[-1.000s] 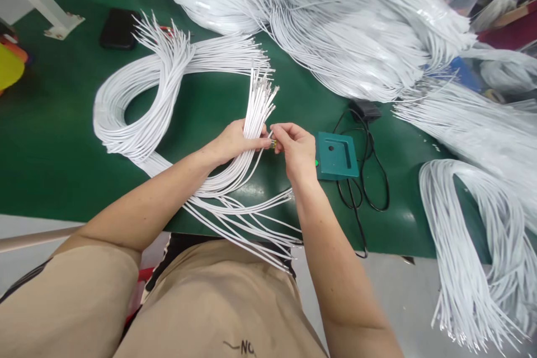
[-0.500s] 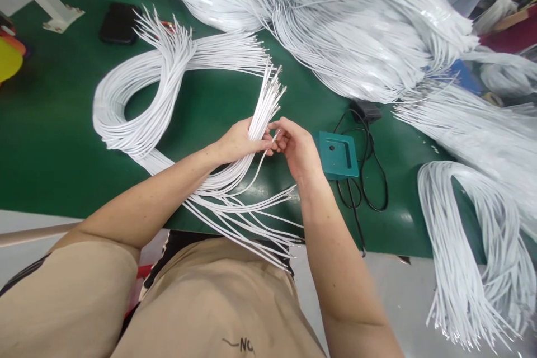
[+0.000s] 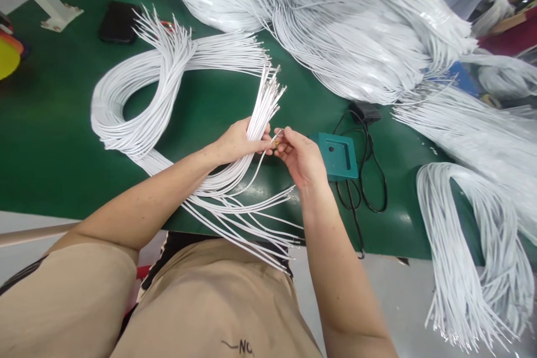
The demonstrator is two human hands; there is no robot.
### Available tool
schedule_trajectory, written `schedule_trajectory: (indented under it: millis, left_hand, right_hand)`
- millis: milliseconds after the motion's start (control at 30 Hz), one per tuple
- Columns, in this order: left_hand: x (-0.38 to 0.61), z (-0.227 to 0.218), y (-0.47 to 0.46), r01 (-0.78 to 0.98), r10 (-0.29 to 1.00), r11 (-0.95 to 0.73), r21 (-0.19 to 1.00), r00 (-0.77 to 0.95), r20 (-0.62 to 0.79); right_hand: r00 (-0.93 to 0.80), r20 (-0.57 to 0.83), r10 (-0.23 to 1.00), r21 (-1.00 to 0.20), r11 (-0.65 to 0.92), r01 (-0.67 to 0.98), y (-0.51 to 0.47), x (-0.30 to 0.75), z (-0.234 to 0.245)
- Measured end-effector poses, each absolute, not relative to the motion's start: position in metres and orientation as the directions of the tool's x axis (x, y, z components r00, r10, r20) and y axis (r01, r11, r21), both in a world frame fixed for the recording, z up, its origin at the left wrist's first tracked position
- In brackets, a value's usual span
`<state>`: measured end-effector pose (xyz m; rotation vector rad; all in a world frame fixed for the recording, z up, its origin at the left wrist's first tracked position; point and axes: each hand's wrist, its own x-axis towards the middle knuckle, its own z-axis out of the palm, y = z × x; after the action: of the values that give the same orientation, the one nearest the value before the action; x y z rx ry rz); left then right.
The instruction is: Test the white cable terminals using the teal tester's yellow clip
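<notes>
My left hand (image 3: 239,142) is closed around a bundle of white wires (image 3: 263,103), whose metal-tipped ends point up and away from me. One single white wire (image 3: 260,163) stands apart from the bundle and rises to the left thumb tip. Beside it, my right hand (image 3: 300,154) is closed in a pinch close to that wire's end. A tiny yellowish piece (image 3: 276,144) shows between the fingertips of both hands; its kind is too small to tell. More loose white wires (image 3: 251,215) fan out below my hands toward the table's front edge.
A looped wire bundle (image 3: 104,106) lies left on the green table (image 3: 46,140). Right of my hand sits a teal device (image 3: 335,156) with a black cable (image 3: 385,190). Large wire heaps (image 3: 356,28) fill the back; another bundle (image 3: 436,218) hangs over the front edge at right.
My right hand has shifted slightly to the right and its fingers have turned near the wire end. The yellowish piece shows more clearly. My left hand keeps the bundle almost still.
</notes>
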<state>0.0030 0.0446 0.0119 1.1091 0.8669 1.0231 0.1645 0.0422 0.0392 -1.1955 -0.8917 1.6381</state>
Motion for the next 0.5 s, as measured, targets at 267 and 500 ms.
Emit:
schedule_trajectory:
  millis: [267, 500]
  left_hand:
    - [0.0002, 0.0115, 0.0461, -0.18, 0.943, 0.076, 0.981, 0.331, -0.012]
    - [0.0007, 0.0146, 0.0452, -0.163, 0.938, 0.105, 0.981, 0.345, -0.043]
  right_hand:
    - [-0.072, -0.365, 0.928, -0.927, -0.369, -0.058, 0.0442, 0.1678, 0.0449]
    - [-0.079, -0.172, 0.982, -0.977, -0.16, 0.138, 0.0427, 0.1666, 0.0414]
